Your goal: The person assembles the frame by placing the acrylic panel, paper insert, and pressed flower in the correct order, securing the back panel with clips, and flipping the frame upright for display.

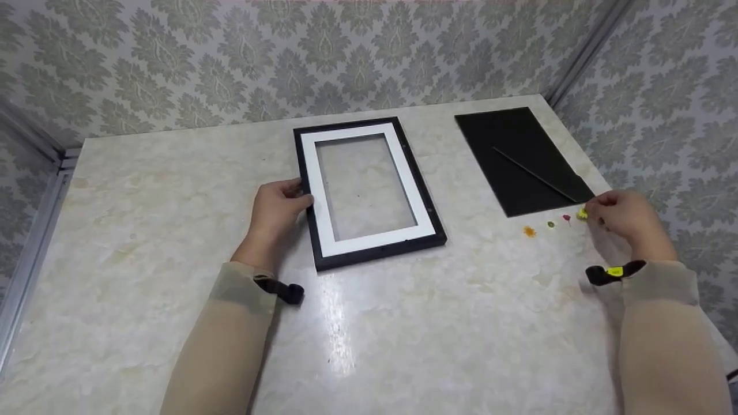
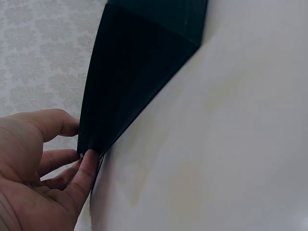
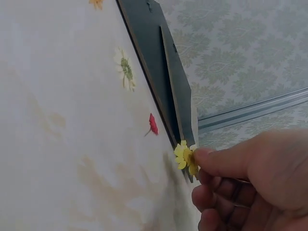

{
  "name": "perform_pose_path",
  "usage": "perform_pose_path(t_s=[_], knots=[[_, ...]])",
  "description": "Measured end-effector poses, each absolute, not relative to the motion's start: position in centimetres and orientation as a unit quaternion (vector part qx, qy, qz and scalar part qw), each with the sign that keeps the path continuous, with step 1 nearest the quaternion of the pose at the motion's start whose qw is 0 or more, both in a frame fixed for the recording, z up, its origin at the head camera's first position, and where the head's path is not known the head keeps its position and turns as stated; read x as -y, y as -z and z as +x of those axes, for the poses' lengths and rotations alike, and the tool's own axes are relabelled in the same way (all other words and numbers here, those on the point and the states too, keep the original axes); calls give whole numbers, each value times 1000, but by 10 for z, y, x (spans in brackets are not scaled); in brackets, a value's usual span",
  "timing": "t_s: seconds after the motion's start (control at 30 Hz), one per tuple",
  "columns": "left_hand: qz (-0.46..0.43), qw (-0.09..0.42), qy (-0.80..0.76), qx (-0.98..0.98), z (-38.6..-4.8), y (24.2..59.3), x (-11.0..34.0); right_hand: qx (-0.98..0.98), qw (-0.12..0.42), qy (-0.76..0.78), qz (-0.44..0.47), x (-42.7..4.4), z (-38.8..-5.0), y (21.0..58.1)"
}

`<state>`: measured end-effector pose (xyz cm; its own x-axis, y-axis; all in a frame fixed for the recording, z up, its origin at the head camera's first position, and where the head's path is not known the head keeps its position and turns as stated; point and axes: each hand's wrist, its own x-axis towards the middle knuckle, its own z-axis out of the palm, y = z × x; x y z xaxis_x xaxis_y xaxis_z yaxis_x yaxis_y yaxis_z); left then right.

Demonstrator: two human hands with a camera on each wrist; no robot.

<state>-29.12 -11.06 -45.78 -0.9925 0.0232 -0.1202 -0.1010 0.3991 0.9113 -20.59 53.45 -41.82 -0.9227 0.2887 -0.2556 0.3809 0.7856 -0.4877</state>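
A black picture frame [image 1: 377,252] with a white mat lies on the table, its middle see-through to the tabletop. My left hand [image 1: 278,206] grips its left side, thumb on the upper edge; in the left wrist view the fingers [image 2: 86,168] pinch the dark frame side [image 2: 127,77]. At the right, my right hand [image 1: 628,219] pinches a yellow flower [image 3: 185,156] between thumb and fingertips, just above the table. Beside it lie a small red flower [image 3: 153,124], a white flower with a green centre [image 3: 125,69] and an orange flower [image 1: 529,231].
A black backing board [image 1: 496,173] with a slanted stand flap lies at the back right, close to the right hand. Patterned wall panels [image 1: 357,57] rise behind the marble-look table [image 1: 173,219] and along its right side.
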Motion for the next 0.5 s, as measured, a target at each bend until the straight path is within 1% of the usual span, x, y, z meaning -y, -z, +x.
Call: perform_pose_path(t_s=[0.17, 0.33, 0.5], knots=[[-28, 58, -543, -837, -290, 458, 112, -937, 67, 298, 171, -524, -208, 411], [-36, 56, -551, -832, -291, 458, 111, -932, 40, 327, 149, -503, -216, 398], [-40, 54, -551, -832, -291, 458, 107, -917, 38, 379, 119, -476, -229, 387]])
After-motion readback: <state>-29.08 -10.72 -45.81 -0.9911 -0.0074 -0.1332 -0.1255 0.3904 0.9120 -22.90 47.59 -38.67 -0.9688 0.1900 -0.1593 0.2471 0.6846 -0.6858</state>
